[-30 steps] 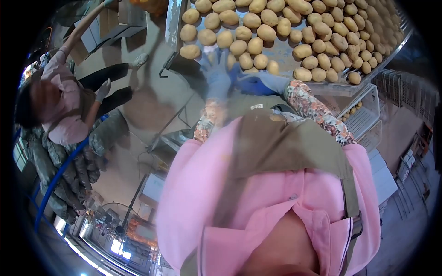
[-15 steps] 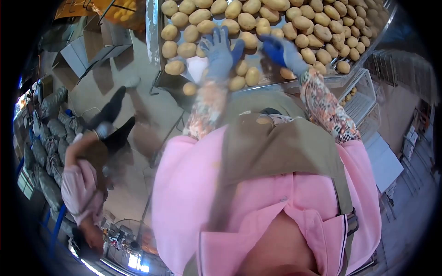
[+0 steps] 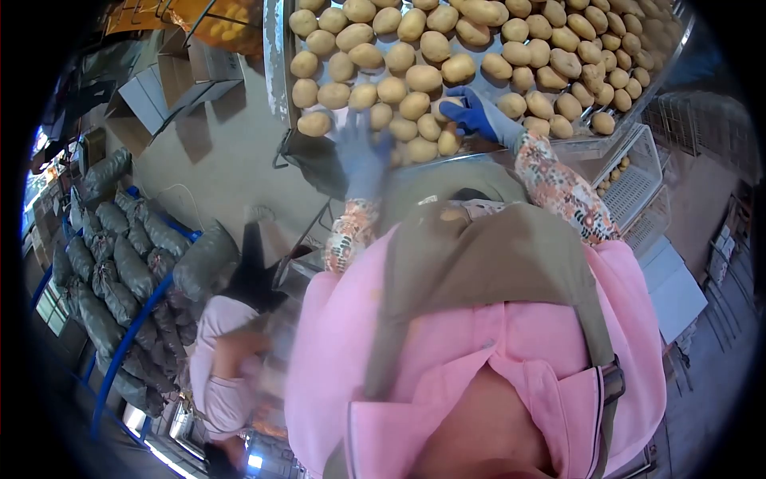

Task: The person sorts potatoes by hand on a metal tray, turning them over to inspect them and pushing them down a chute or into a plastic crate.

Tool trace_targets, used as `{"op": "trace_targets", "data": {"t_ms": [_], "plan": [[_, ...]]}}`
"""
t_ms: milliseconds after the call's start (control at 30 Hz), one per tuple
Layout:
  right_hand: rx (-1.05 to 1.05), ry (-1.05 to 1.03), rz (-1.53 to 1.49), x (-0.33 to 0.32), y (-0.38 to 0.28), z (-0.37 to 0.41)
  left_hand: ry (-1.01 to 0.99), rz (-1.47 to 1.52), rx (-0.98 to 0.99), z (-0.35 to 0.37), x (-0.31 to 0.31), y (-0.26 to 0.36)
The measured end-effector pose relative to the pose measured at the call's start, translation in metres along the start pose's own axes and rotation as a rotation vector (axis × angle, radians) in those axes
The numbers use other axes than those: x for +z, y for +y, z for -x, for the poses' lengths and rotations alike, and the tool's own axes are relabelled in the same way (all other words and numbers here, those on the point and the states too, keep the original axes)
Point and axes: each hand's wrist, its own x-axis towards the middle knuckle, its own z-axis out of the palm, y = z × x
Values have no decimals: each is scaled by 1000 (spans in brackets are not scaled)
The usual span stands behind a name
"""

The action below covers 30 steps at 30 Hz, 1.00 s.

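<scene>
Many potatoes (image 3: 423, 77) lie spread over a metal sorting table (image 3: 277, 60). My left hand (image 3: 363, 156), in a grey-blue glove, is over the table's near edge beside the closest potatoes; motion smears its fingers, so its grip cannot be told. My right hand (image 3: 487, 118), in a blue and grey glove, bends its fingers around a potato (image 3: 452, 104) near the front of the table. A small cluster of potatoes (image 3: 404, 129) sits between my two hands at the near edge.
Plastic crates (image 3: 634, 180) stand below the table at the right, one with potatoes inside. Open cardboard boxes (image 3: 163, 88) are on the floor at the left. Filled dark sacks (image 3: 120, 263) are piled behind a blue rail (image 3: 132, 335). A co-worker (image 3: 227, 359) bends over nearby.
My left hand has drawn back toward the table's near edge, and more potatoes now sit between my hands. My right hand has closed on a potato. The co-worker appears farther right.
</scene>
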Motion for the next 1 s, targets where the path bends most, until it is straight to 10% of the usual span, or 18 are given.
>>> {"op": "trace_targets", "data": {"t_ms": [67,133,233,367,433,533,700,833,900,1000], "plan": [[385,-346,-1131,1,-10,16,-145,241,-183,16,-11,-10],[370,-204,-1206,-6,-29,37,-300,481,-359,20,-14,-12],[-162,-102,-1095,-3,-15,57,61,20,-204,21,-12,-1],[-151,-1,-779,-18,-26,70,76,179,57,-20,1,41],[230,-292,-1790,-28,-33,73,-95,195,113,-32,27,60],[21,211,-1044,-25,-50,72,-302,73,153,-35,26,80],[102,338,-932,-41,-20,102,-427,-103,213,-8,8,54],[401,447,-1499,-49,69,178,-509,-204,-141,29,-6,14],[706,450,-1259,-61,97,210,-511,-154,-176,59,1,-30],[361,683,-1428,-31,227,246,-421,264,-219,72,-7,-53]]}}
